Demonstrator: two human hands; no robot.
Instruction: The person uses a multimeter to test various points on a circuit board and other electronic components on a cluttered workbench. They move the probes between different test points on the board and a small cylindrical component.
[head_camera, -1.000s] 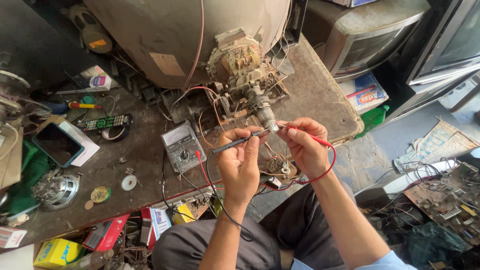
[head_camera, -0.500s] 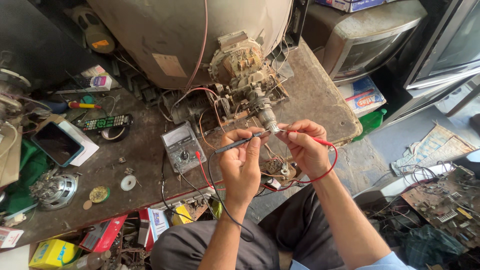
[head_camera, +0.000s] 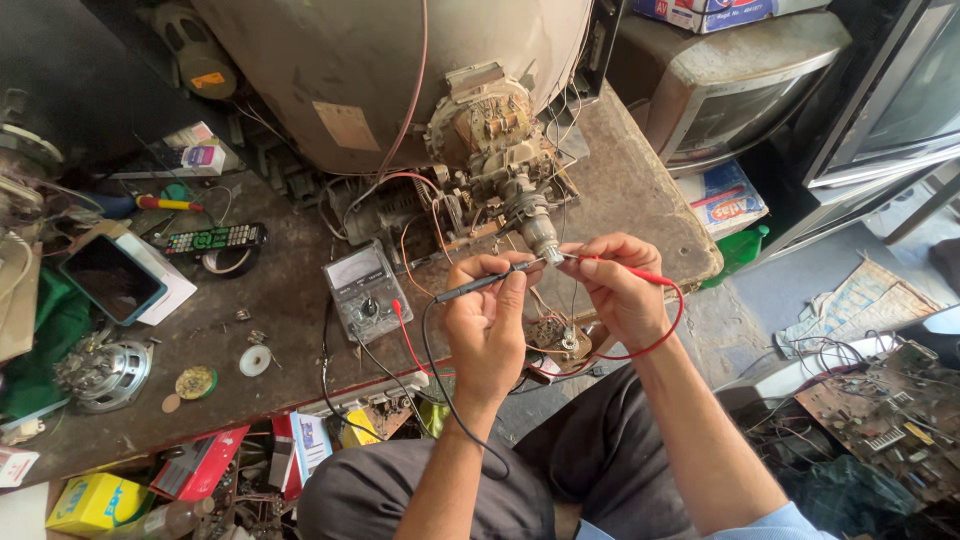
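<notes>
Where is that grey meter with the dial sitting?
The grey meter lies flat on the workbench, just left of the left hand, below the big tube's neck assembly.

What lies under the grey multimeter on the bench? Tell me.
The multimeter lies flat on the brown bench top. Its red lead and black lead run from its lower edge toward the hands. Anything beneath its body is hidden.

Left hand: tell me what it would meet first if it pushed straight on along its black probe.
Probably the metal neck end of the picture tube; the black probe in the left hand already points at it, though depth is unclear.
</notes>
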